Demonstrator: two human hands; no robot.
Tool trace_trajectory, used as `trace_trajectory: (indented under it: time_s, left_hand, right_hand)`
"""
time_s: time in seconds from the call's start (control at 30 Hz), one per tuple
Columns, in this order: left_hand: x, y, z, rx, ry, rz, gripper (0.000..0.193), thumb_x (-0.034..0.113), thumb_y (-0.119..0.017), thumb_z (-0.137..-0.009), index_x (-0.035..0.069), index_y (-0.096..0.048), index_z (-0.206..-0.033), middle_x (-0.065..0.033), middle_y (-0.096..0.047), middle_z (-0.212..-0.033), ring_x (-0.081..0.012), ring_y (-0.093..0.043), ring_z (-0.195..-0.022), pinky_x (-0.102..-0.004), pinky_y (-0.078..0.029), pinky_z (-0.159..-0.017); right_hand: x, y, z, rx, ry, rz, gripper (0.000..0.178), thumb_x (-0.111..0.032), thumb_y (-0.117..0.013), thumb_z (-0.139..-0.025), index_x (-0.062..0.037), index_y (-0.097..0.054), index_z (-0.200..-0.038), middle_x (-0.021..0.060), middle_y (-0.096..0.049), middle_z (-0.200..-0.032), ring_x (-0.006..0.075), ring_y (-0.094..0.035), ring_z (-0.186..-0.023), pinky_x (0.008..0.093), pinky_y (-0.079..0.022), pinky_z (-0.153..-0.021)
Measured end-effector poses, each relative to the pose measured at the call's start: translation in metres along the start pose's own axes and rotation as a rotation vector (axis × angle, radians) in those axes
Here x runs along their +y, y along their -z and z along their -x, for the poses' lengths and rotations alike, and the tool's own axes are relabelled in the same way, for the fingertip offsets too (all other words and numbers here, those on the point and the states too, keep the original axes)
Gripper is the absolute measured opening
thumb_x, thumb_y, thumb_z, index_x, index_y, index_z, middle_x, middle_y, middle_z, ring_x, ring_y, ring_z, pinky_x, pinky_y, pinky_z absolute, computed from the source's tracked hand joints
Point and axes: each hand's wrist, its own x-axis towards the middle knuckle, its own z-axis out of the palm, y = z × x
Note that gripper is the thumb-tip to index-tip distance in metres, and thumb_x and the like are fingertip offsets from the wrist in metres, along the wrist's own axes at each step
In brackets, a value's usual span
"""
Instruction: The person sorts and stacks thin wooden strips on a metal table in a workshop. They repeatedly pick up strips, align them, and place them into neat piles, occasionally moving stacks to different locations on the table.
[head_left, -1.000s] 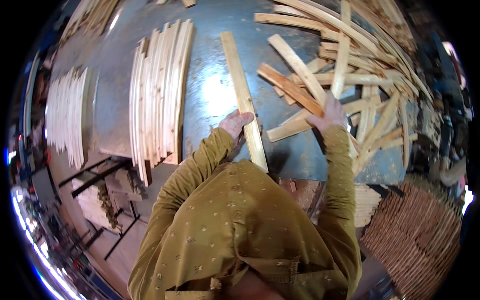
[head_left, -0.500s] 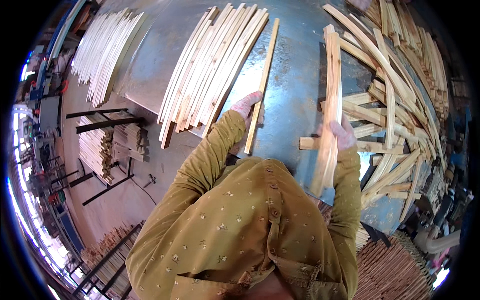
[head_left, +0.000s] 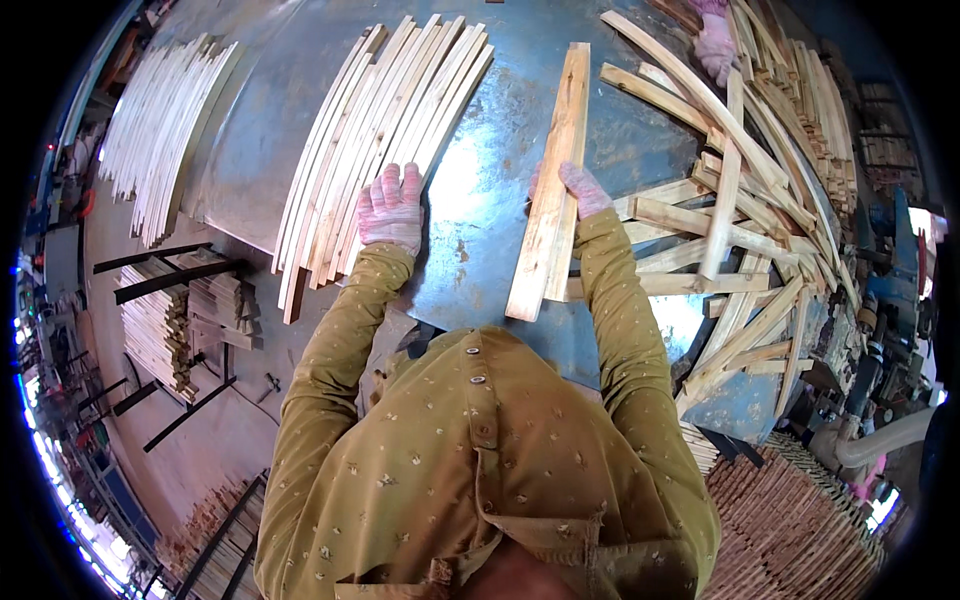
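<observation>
My left hand [head_left: 391, 212], in a pink-and-white glove, lies palm down with fingers stretched on the right edge of a row of pale wooden strips [head_left: 350, 165]. The strips are set side by side on the metal table [head_left: 465, 270]. My right hand [head_left: 583, 190], gloved alike, is closed around wooden strips [head_left: 548, 200] held lengthwise over the table. At least two pieces show there, one overlapping the other. The thumb side is visible on their right edge; most of the fingers are hidden beneath the wood.
On the right, loose strips [head_left: 735, 250] are heaped crosswise. A co-worker's gloved hand [head_left: 713, 45] touches that heap's far end. Another row of strips [head_left: 165, 130] lies at the far left. Below, stacked wood [head_left: 155, 330] stands by a black metal frame [head_left: 180, 280].
My left hand has moved left and let go of its single strip, now resting on the row. My right hand has brought its strips leftward from beside the heap. A co-worker's hand has come further in.
</observation>
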Motion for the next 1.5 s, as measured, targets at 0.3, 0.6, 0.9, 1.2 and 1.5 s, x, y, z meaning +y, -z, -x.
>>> trace_trajectory:
  time_s: [0.3,0.6,0.9,1.2,1.5]
  left_hand:
    - [0.066,-0.039,0.031,-0.763,0.575,1.572,0.096,0.03,-0.077,-0.084,-0.005,-0.019,-0.151,-0.0149,-0.06,-0.125,-0.0224,-0.056,-0.115,-0.0348,-0.047,-0.099]
    - [0.033,-0.018,0.055,-0.495,0.543,0.85,0.056,0.034,-0.059,-0.095,-0.002,-0.047,-0.136,-0.0231,-0.063,-0.121,-0.0299,-0.06,-0.113,-0.0368,-0.045,-0.097]
    - [-0.111,0.049,0.036,-0.061,0.646,0.557,0.055,0.045,-0.054,-0.096,0.003,-0.055,-0.131,-0.0256,-0.063,-0.112,-0.0361,-0.062,-0.107,-0.0424,-0.05,-0.093]
    - [-0.187,0.004,-0.035,-0.626,0.642,0.411,0.067,0.054,-0.048,-0.096,-0.008,-0.053,-0.121,-0.0285,-0.058,-0.123,-0.0436,-0.059,-0.113,-0.0473,-0.049,-0.095]
    - [-0.243,0.012,-0.087,-0.986,0.257,0.56,0.061,0.056,-0.049,-0.095,-0.002,-0.057,-0.113,-0.0281,-0.061,-0.109,-0.044,-0.06,-0.099,-0.051,-0.048,-0.087]
  right_hand:
    - [0.051,-0.013,-0.033,0.426,0.113,0.696,0.085,-0.04,-0.07,-0.088,0.01,-0.032,-0.145,0.0258,-0.048,-0.142,0.0322,-0.049,-0.131,0.0322,-0.037,-0.109]
    - [0.084,-0.097,0.003,0.438,0.056,1.364,0.073,-0.039,-0.057,-0.094,-0.0009,-0.028,-0.149,0.0277,-0.053,-0.134,0.0435,-0.055,-0.12,0.0445,-0.043,-0.104]
    - [0.1,-0.132,-0.065,0.311,-0.126,1.527,0.086,-0.064,-0.038,-0.094,-0.0018,-0.023,-0.152,0.0279,-0.059,-0.127,0.0422,-0.058,-0.117,0.0458,-0.044,-0.102]
    - [0.048,-0.152,-0.147,0.614,-0.018,1.626,0.078,-0.067,-0.036,-0.093,-0.0056,-0.045,-0.141,0.0281,-0.058,-0.128,0.0458,-0.053,-0.121,0.0456,-0.04,-0.106]
    - [0.032,-0.155,-0.16,0.603,0.069,1.639,0.059,-0.056,-0.042,-0.095,-0.0041,-0.058,-0.117,0.0263,-0.063,-0.113,0.045,-0.058,-0.108,0.0491,-0.044,-0.096]
